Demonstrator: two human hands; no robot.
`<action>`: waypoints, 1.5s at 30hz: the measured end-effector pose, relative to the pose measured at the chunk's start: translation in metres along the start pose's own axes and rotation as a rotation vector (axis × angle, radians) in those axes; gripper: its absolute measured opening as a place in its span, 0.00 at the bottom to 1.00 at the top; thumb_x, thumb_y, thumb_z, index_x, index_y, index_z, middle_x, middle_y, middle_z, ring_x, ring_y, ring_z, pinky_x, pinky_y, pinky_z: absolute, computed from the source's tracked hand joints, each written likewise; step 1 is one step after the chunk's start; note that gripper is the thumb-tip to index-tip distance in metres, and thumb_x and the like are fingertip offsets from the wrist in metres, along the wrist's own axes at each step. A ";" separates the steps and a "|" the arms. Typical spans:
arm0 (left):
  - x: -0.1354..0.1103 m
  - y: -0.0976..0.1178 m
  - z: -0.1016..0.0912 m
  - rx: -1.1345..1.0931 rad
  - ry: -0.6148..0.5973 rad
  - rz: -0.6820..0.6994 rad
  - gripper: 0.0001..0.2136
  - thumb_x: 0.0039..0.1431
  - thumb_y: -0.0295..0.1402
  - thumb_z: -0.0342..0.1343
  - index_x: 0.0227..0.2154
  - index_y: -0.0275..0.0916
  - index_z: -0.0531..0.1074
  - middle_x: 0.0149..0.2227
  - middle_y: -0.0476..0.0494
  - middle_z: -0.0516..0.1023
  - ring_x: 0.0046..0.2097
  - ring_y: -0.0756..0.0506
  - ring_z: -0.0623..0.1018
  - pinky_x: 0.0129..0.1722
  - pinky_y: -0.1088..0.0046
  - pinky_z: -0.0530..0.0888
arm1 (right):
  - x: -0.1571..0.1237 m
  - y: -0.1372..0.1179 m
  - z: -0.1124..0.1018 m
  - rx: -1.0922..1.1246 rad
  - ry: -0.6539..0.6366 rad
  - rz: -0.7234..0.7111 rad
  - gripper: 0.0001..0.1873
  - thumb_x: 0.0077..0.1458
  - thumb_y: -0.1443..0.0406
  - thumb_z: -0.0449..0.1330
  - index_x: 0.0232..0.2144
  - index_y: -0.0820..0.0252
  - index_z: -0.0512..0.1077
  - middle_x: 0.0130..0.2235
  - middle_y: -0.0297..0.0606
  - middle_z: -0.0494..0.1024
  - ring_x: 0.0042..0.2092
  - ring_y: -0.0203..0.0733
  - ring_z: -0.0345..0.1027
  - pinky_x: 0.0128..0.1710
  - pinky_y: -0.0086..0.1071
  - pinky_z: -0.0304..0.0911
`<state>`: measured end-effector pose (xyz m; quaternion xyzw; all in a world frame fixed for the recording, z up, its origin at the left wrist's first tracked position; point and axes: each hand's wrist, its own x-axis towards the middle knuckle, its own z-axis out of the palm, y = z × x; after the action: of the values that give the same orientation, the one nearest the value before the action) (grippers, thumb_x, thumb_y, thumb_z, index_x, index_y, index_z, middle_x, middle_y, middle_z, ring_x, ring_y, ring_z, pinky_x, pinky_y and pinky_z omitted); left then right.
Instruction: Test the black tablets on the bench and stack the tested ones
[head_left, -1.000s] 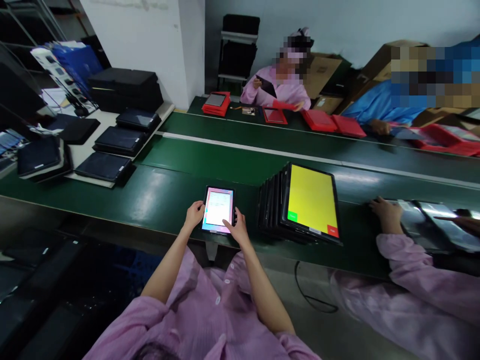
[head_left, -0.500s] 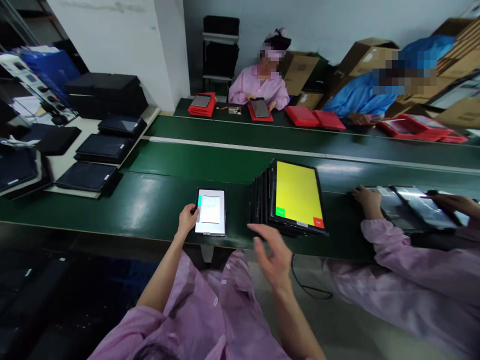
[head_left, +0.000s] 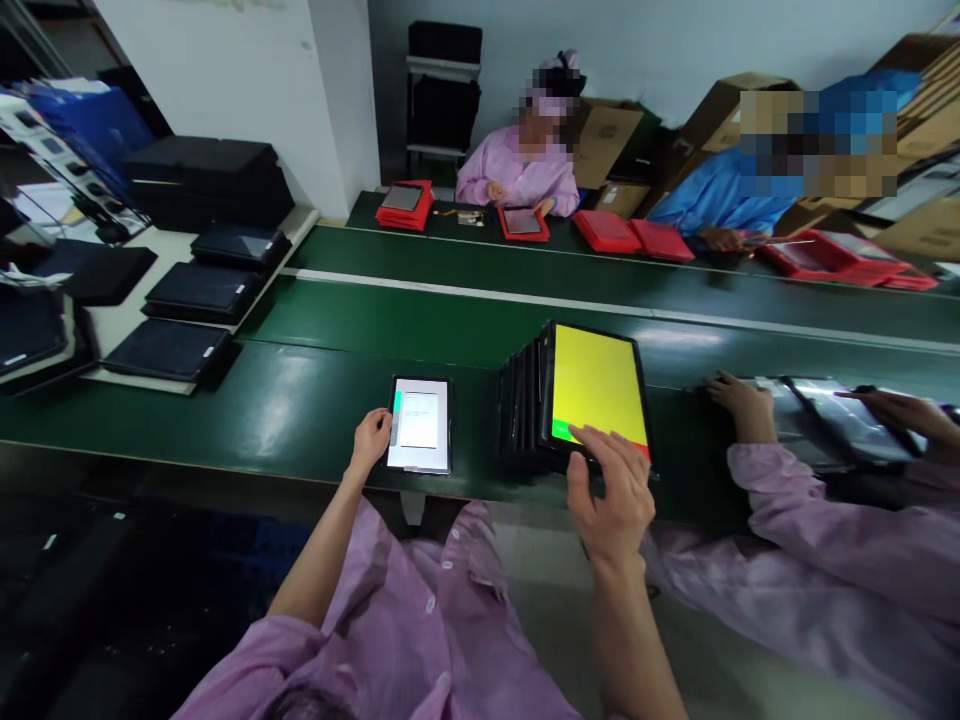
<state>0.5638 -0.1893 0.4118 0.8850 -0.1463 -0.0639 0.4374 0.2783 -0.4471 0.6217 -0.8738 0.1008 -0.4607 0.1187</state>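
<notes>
My left hand [head_left: 371, 440] is closed at the left edge of a tablet [head_left: 420, 425] lying on the green bench; its fingers are curled against that edge. A mostly white page shows on this screen. To the right stands a stack of black tablets [head_left: 517, 410]. On top, the uppermost tablet [head_left: 596, 380] glows yellow, with a green square at its lower left and a red one at its lower right. Over its lower edge reaches my right hand [head_left: 615, 490], open, forefinger extended to the screen beside the green square. Whether the fingertip touches the glass I cannot tell.
At right, a co-worker's hands [head_left: 742, 405] rest around several tablets [head_left: 810, 420]. Black cased devices [head_left: 169, 348] lie on a pale board at left. Across the bench two people sit by red cases [head_left: 607, 230]. The bench's front edge [head_left: 247, 465] runs before me.
My right hand has moved right and up, from beside the stack to over the yellow screen. My left hand stays by the white-screened tablet. Across the bench, a person's tablet has been lowered onto a red case.
</notes>
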 end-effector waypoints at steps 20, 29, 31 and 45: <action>-0.001 0.000 0.000 -0.007 -0.002 0.006 0.13 0.67 0.37 0.60 0.48 0.37 0.82 0.56 0.36 0.83 0.53 0.40 0.83 0.56 0.64 0.79 | -0.108 -0.015 0.255 0.728 -0.186 0.781 0.28 0.69 0.51 0.53 0.62 0.61 0.68 0.64 0.54 0.74 0.62 0.52 0.72 0.63 0.50 0.68; -0.001 -0.001 -0.002 -0.011 -0.021 0.018 0.12 0.70 0.34 0.54 0.45 0.40 0.83 0.58 0.38 0.82 0.58 0.40 0.81 0.63 0.62 0.75 | -0.108 -0.010 0.248 0.522 -0.309 0.616 0.27 0.71 0.52 0.50 0.64 0.57 0.68 0.63 0.49 0.76 0.62 0.50 0.71 0.65 0.49 0.66; 0.000 -0.001 -0.002 -0.011 -0.025 0.015 0.13 0.70 0.34 0.54 0.45 0.40 0.83 0.58 0.38 0.82 0.58 0.40 0.81 0.63 0.62 0.75 | -0.103 -0.009 0.248 0.466 -0.346 0.512 0.25 0.72 0.53 0.50 0.63 0.57 0.70 0.62 0.48 0.78 0.64 0.50 0.69 0.68 0.50 0.63; 0.002 -0.002 -0.001 -0.014 -0.024 0.035 0.11 0.69 0.32 0.55 0.44 0.40 0.83 0.56 0.39 0.83 0.58 0.40 0.81 0.64 0.61 0.75 | -0.083 -0.008 0.254 0.314 -0.503 0.207 0.20 0.72 0.59 0.52 0.57 0.56 0.77 0.56 0.47 0.83 0.69 0.53 0.65 0.72 0.59 0.54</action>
<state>0.5667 -0.1882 0.4104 0.8784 -0.1665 -0.0676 0.4429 0.4436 -0.3866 0.4199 -0.9165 0.0844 -0.2254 0.3196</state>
